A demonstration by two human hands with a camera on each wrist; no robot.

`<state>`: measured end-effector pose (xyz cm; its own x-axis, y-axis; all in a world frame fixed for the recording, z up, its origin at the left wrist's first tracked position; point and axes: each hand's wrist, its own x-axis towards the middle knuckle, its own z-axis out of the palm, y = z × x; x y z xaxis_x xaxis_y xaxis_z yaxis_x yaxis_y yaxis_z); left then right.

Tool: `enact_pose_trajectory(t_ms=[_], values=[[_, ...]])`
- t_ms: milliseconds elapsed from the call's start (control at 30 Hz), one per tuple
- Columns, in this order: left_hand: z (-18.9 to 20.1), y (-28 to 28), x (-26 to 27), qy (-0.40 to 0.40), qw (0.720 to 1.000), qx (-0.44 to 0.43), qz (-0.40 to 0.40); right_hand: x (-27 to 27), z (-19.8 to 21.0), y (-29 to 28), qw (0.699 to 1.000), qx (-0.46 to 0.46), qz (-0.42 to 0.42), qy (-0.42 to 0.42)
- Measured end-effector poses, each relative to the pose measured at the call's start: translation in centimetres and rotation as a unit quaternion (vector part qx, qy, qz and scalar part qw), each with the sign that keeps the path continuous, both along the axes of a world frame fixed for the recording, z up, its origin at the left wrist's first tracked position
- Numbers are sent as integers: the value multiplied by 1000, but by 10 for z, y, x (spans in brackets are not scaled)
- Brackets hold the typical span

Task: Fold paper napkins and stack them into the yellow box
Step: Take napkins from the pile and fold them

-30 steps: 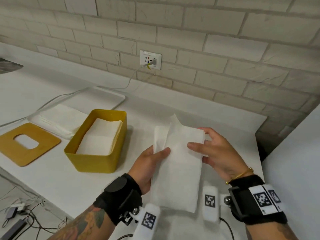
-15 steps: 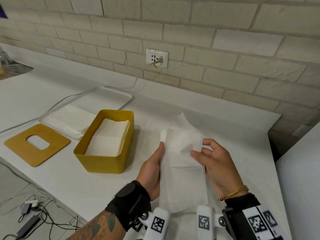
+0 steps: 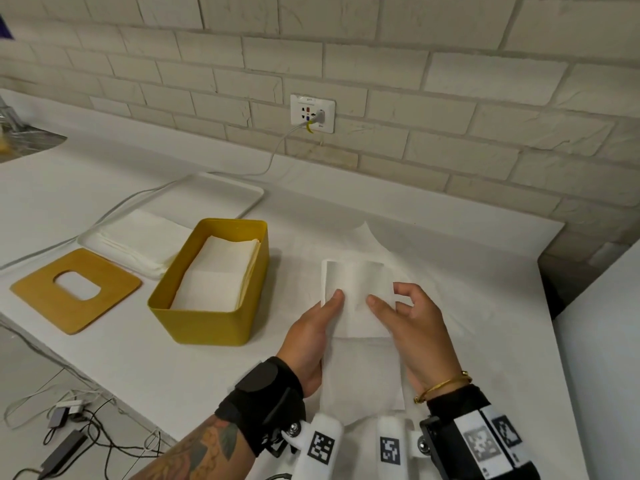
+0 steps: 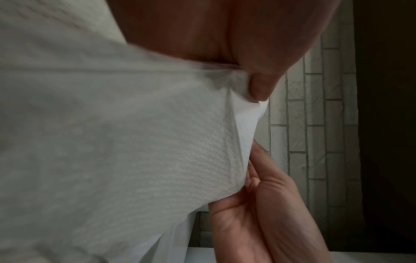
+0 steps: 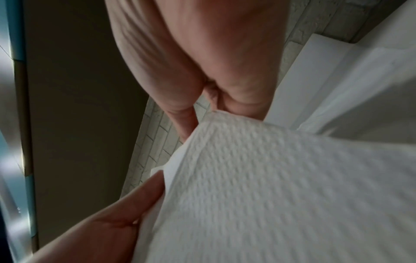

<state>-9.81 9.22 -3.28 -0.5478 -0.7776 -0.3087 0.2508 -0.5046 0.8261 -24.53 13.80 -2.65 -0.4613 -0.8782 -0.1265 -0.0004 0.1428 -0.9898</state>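
we hold one paper napkin (image 3: 358, 299) between both hands, just right of the yellow box (image 3: 207, 320), lifted above the white counter (image 3: 156, 368). our left hand (image 3: 311, 337) grips its left edge, thumb curled onto the top face and fingers hidden beneath. our right hand (image 3: 412, 327) pinches the right edge, thumb on top and fingers curled behind. the napkin's far half is doubled back toward us over the near half, so a fold runs along its far end. inside the yellow box lies a stack of folded napkins (image 3: 218, 271). behind the box a white tray (image 3: 239, 195) carries a pile of unfolded napkins (image 3: 138, 240), and left of the box lies the wooden lid (image 3: 41, 292) with its oval slot.
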Motion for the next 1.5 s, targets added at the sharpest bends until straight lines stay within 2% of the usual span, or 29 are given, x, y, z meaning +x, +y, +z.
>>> enact_pose_trajectory(t_ms=[200, 333, 400, 467, 600, 700, 867, 1100, 1200, 1300, 1400, 1500], values=[[2, -13, 9, 14, 997, 41, 70, 12, -24, 13, 995, 71, 68, -17], [2, -23, 22, 21, 992, 26, 123, 15, -28, 26, 971, 145, 188, -21], [2, -25, 29, 22, 989, 18, 142, 1, -21, 30, 955, 172, 239, 20], [0, -25, 36, 17, 988, 19, 152, -20, -10, 28, 959, 172, 215, 66], [-9, -21, 43, 2, 988, 31, 149, -74, 7, 8, 978, 146, 38, 141], [-15, -17, 43, -11, 988, 37, 150, -102, 8, -17, 976, 152, -25, 156], [-12, -13, 40, -22, 989, 39, 144, -118, -9, -44, 965, 211, 28, 153], [-10, -11, 45, -24, 988, 39, 148, -122, -18, -51, 968, 215, 0, 127], [-9, -12, 47, -24, 987, 37, 152, -130, -13, -41, 959, 245, 28, 143], [-8, -13, 48, -26, 987, 29, 154, -136, -1, -26, 970, 199, 51, 127], [-2, -15, 46, -25, 988, 10, 153, -139, 19, -14, 979, 105, 90, 152], [9, -21, 40, -30, 989, -31, 141, -129, 48, -5, 985, -12, 108, 137]])
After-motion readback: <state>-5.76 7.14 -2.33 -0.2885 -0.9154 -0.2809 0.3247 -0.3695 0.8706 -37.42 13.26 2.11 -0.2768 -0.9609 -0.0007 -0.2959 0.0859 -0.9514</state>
